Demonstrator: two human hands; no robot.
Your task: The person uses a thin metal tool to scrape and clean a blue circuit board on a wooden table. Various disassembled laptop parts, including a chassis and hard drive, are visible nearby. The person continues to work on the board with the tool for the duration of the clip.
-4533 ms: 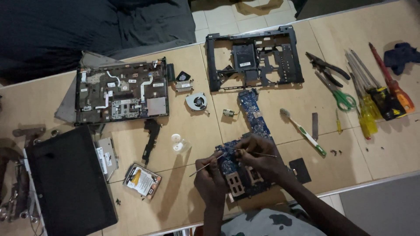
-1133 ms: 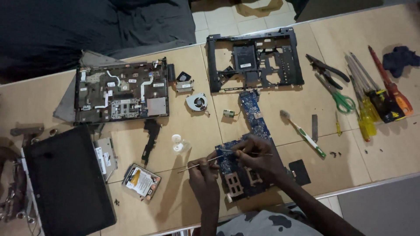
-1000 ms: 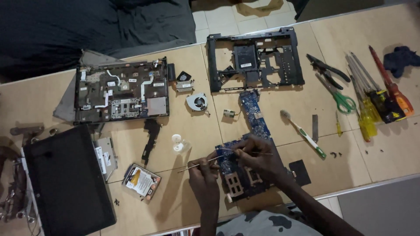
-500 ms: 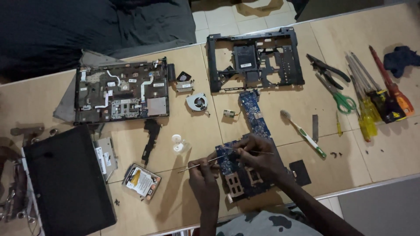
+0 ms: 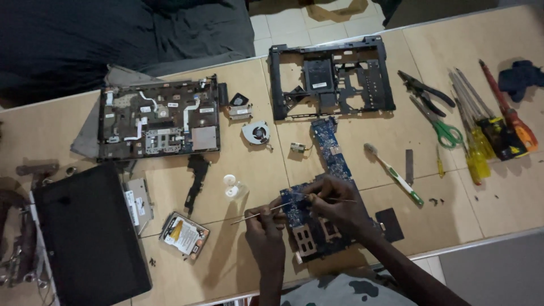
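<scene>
Laptop teardown, well advanced: blue L-shaped circuit board [image 5: 326, 187] lies at table's six o'clock. Left hand [image 5: 265, 224] pinches a thin metal probe [image 5: 260, 211]; right hand [image 5: 339, 204] grips another. Stripped black plastic chassis [image 5: 331, 76] at twelve o'clock; board work remains.

My right hand [image 5: 339, 205] covers the middle of the blue board [image 5: 326, 148], so I cannot see the spot under my grip. The tip of the thin tool [image 5: 262, 212] is too small to tell. Far left of my left hand [image 5: 265, 228], the black lid [image 5: 88, 229] is cut off by the bottom edge. The metal bits beside it are too dim to make out.
</scene>
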